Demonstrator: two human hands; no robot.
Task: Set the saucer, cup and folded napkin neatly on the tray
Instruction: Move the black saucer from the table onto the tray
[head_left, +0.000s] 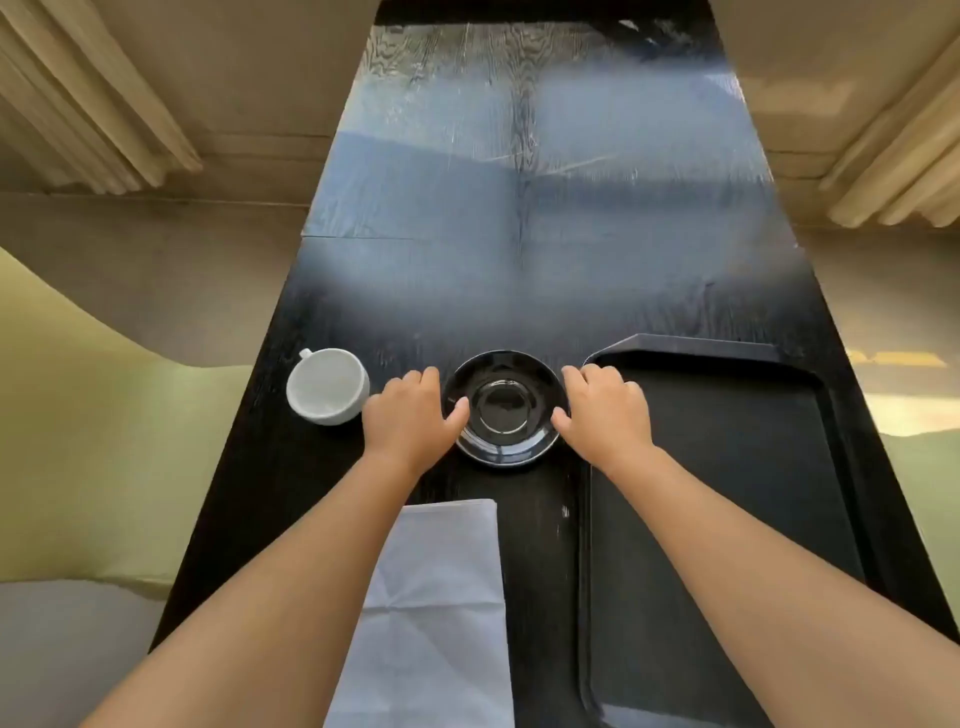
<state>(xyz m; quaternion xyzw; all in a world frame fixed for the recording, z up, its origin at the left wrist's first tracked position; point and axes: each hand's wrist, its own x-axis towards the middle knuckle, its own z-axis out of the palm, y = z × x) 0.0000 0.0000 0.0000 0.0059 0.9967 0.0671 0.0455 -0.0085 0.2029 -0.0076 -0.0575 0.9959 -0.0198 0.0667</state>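
Napkin (436, 613) nearest; left grip (410, 415), right grip (605, 410) half-curled, clasping saucer (506, 408) rim.

Both hands grip the black saucer (506, 408) by its rim, left hand (410, 415) and right hand (605, 410) on opposite sides. A white cup (327, 385) stands left, the tray (831, 467) right, the folded napkin (436, 613) near, all on the dark desk (519, 208).

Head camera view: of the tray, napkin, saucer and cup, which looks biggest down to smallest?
1. Black tray, cut off at the bottom edge.
2. White folded napkin, also cut off, and nearest the camera, which enlarges it.
3. Black saucer.
4. White cup, a bit smaller than the saucer.
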